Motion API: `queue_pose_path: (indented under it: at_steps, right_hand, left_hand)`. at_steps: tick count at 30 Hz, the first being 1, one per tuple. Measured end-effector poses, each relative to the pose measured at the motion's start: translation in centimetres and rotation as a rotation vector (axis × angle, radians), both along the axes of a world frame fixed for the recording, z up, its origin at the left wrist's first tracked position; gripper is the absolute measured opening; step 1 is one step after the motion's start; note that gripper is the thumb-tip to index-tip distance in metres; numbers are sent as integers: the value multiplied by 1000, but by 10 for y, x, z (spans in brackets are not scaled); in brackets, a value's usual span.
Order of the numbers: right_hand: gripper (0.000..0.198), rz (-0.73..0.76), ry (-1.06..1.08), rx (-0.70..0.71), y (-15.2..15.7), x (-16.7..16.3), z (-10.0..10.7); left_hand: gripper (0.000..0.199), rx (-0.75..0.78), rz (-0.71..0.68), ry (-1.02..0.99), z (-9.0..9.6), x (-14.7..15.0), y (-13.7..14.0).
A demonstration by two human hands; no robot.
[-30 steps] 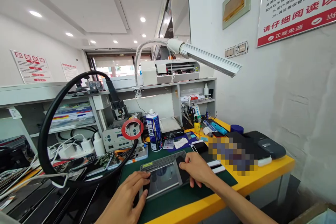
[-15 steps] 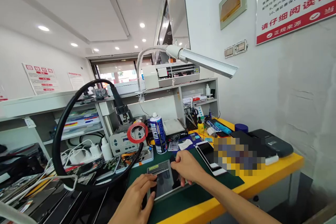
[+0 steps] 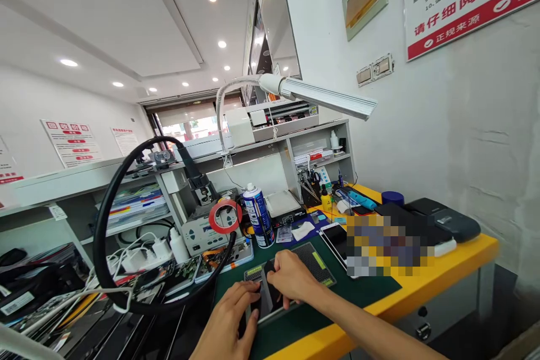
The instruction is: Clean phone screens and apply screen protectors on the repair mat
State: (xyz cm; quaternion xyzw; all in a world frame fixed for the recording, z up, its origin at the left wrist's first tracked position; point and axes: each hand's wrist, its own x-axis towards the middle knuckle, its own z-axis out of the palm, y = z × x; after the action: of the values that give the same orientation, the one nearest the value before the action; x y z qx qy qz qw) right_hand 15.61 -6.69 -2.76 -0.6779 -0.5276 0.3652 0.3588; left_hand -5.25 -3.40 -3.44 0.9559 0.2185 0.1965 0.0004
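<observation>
On the green mat (image 3: 304, 326) lies a dotted grey work pad (image 3: 310, 256) with yellow-green labels. A dark, glassy flat panel (image 3: 264, 302) rests over its left part. With fingers on top and the thumb by the near edge, my left hand (image 3: 230, 315) grips the panel's left end. My right hand (image 3: 293, 278) is closed in a pinch on a dark flat piece with a grey edge (image 3: 273, 294), which lies over the panel. Its fingertips are partly hidden, and I cannot tell the piece's kind.
Behind the mat stand a blue-and-white spray can (image 3: 257, 216) and red tape roll (image 3: 225, 216). A black hose (image 3: 101, 236) loops at left above stacked screens and boards. A white phone (image 3: 335, 236) lies right of the pad. Overhead stretches a lamp (image 3: 327, 98).
My right hand has moved left with the dark piece, uncovering the pad's right part and its yellow-green label. My left hand keeps its place on the panel. The view has shifted slightly.
</observation>
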Motion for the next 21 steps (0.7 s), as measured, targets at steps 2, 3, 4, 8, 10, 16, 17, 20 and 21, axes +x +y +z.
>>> queue_pose_path:
  at_steps: [2, 3, 4, 8, 10, 16, 17, 20, 21]
  right_hand:
    - [32, -18, -4, 0, -3, 7, 2]
    - [33, -30, -7, 5, -6, 11, 3]
    - [33, -44, -10, 10, -8, 16, 4]
    - [32, -98, -22, 16, -16, 35, 5]
    - [32, -120, -30, 6, -19, 45, 4]
    - [31, -157, -55, -36, -33, 75, 4]
    - [32, -157, -61, -37, -35, 78, 5]
    - [31, -153, -90, -18, -41, 88, 10]
    - [31, -150, -102, -5, -43, 90, 13]
  left_hand:
    - [27, 0, 6, 9, -2, -1, 2]
    - [28, 2, 8, 10, -3, -1, 3]
    - [28, 4, 7, 9, -4, -1, 3]
    - [27, -1, 4, -3, -5, -2, 5]
    - [26, -8, 2, -16, -5, -2, 4]
    - [24, -22, -22, -31, -3, 0, 3]
    - [24, -22, -23, -30, -3, 0, 3]
    - [24, -12, -28, -24, -4, 0, 5]
    - [24, -10, -29, -18, -5, 0, 5]
